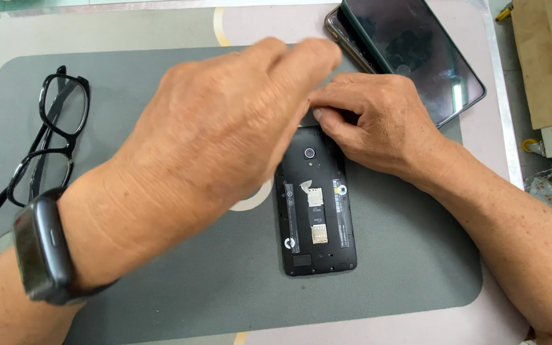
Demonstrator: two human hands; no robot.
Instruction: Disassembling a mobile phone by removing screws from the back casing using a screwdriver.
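Note:
A black phone lies face down on a grey mat with its back cover off, so its card slots and camera lens show. My right hand rests on the phone's top end, fingertips pinched on that edge. My left hand hovers over the mat just left of the phone and hides part of its left side. Its fingers are bunched and blurred, pointing toward the right hand's fingertips. I cannot tell whether the left hand holds anything. A dark band sits on my left wrist.
Black-framed glasses lie folded on the mat's left end. Two dark-screened devices are stacked at the back right, overlapping the mat's corner. A wooden block stands beyond the table's right edge.

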